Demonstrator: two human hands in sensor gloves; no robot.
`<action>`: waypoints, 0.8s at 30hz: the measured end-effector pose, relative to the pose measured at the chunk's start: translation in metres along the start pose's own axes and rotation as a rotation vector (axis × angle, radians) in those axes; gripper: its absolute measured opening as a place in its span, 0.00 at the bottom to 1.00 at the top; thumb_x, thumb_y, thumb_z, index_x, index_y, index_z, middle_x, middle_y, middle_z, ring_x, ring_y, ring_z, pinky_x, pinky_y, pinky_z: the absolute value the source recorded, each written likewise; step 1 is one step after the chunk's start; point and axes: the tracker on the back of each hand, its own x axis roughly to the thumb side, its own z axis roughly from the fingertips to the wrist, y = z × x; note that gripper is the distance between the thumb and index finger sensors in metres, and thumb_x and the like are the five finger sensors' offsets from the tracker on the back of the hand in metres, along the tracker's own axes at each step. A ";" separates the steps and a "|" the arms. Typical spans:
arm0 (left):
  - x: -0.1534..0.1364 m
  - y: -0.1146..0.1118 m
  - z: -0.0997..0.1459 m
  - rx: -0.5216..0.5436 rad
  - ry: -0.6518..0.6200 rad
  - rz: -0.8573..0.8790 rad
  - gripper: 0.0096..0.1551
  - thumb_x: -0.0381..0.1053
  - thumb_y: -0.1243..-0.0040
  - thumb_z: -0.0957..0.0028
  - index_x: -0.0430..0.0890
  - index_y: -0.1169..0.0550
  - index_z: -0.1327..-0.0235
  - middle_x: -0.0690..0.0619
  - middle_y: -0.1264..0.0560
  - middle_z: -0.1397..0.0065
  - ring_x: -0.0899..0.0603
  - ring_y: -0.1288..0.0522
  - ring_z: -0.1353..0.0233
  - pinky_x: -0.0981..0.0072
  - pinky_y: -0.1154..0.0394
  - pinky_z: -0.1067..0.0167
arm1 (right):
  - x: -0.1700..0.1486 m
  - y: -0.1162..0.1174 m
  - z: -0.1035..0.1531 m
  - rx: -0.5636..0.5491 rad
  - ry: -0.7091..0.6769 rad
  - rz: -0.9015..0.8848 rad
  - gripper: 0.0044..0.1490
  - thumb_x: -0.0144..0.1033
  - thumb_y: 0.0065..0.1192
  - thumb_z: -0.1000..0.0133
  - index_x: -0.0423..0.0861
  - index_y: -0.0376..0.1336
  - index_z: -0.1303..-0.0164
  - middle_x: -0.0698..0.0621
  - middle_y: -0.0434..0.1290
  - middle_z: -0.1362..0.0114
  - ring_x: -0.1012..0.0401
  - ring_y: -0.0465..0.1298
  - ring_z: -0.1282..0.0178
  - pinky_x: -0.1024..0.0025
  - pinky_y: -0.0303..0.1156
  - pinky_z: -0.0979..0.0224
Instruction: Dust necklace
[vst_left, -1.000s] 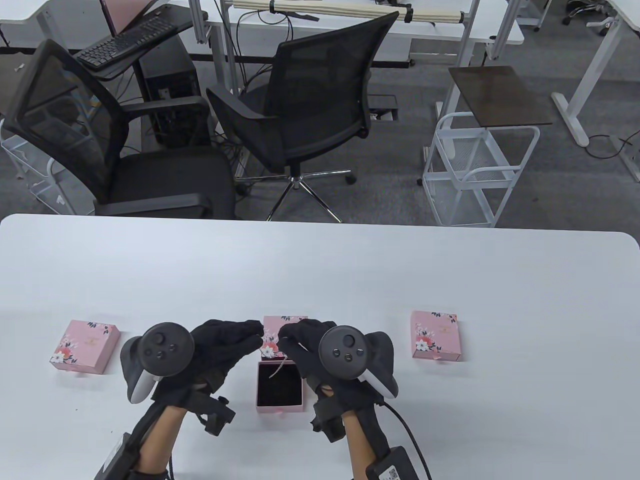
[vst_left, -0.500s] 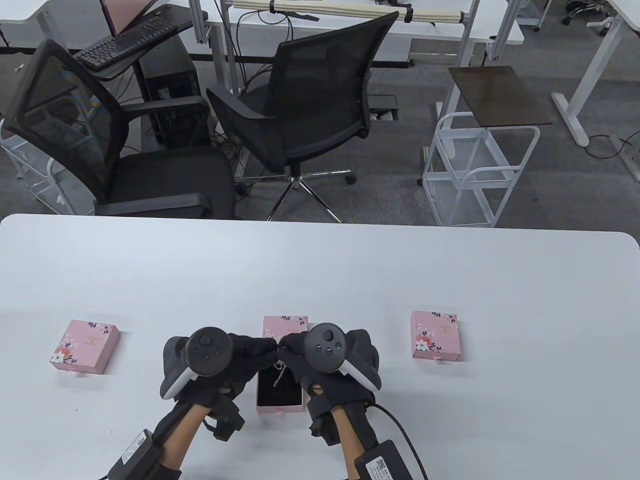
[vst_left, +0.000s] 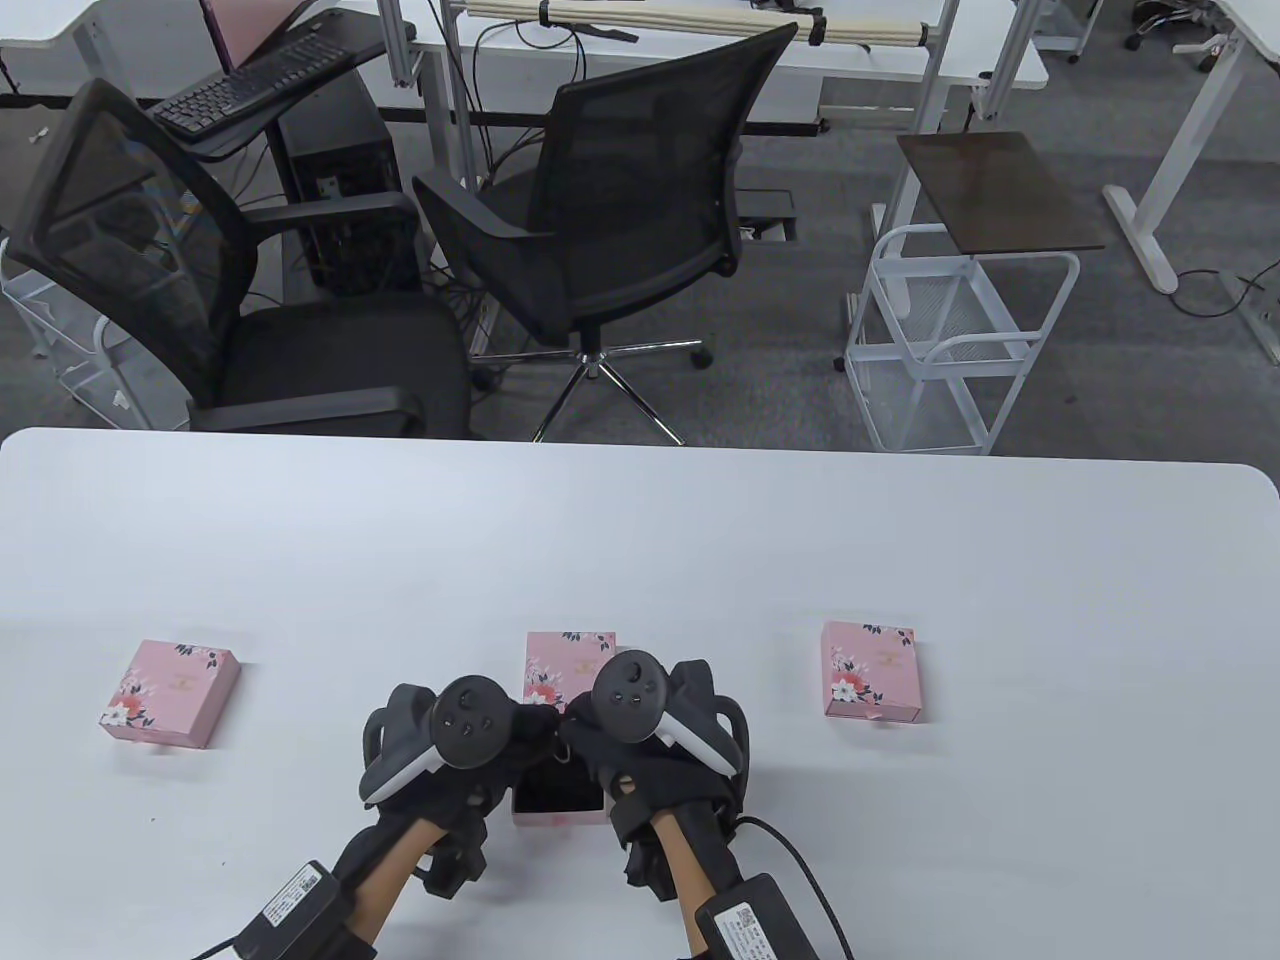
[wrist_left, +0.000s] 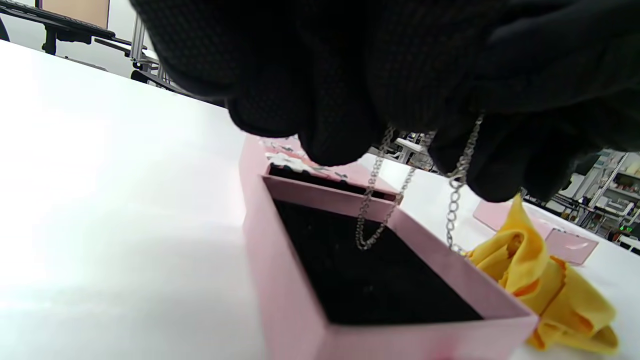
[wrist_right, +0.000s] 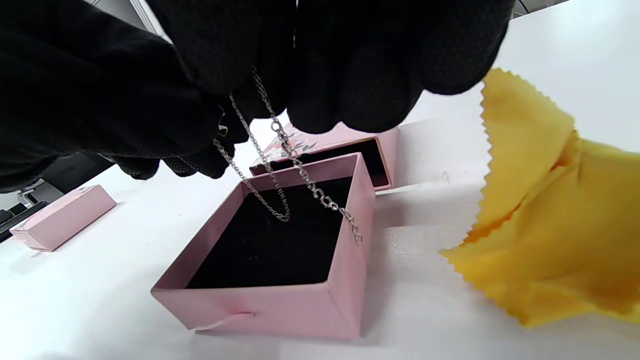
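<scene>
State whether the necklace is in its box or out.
Out: the necklace hangs from both hands' fingertips above the open pink box.

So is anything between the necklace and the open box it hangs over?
Nothing visible. The necklace hangs from both hands, left and right, straight above the open box, whose black lining is bare. The yellow cloth lies beside the box, not over it.
</scene>
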 end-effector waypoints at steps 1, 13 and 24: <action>0.000 0.000 0.000 -0.004 0.001 -0.004 0.20 0.54 0.28 0.44 0.55 0.14 0.40 0.53 0.12 0.39 0.43 0.20 0.36 0.51 0.22 0.41 | 0.000 0.000 0.000 0.001 0.000 -0.001 0.22 0.40 0.61 0.30 0.44 0.67 0.29 0.38 0.73 0.27 0.39 0.74 0.34 0.43 0.68 0.30; -0.002 0.001 0.000 -0.010 0.009 0.004 0.20 0.54 0.28 0.44 0.55 0.14 0.40 0.53 0.12 0.39 0.43 0.20 0.35 0.51 0.22 0.40 | 0.008 -0.006 0.004 -0.035 -0.032 -0.003 0.22 0.40 0.61 0.30 0.44 0.67 0.29 0.38 0.74 0.29 0.41 0.75 0.37 0.45 0.70 0.31; 0.001 -0.007 -0.001 -0.039 0.004 -0.064 0.20 0.56 0.28 0.45 0.55 0.13 0.41 0.51 0.18 0.30 0.40 0.26 0.29 0.49 0.25 0.36 | 0.007 0.013 -0.004 0.026 0.009 0.095 0.22 0.40 0.60 0.30 0.44 0.67 0.28 0.38 0.74 0.28 0.40 0.75 0.36 0.44 0.69 0.31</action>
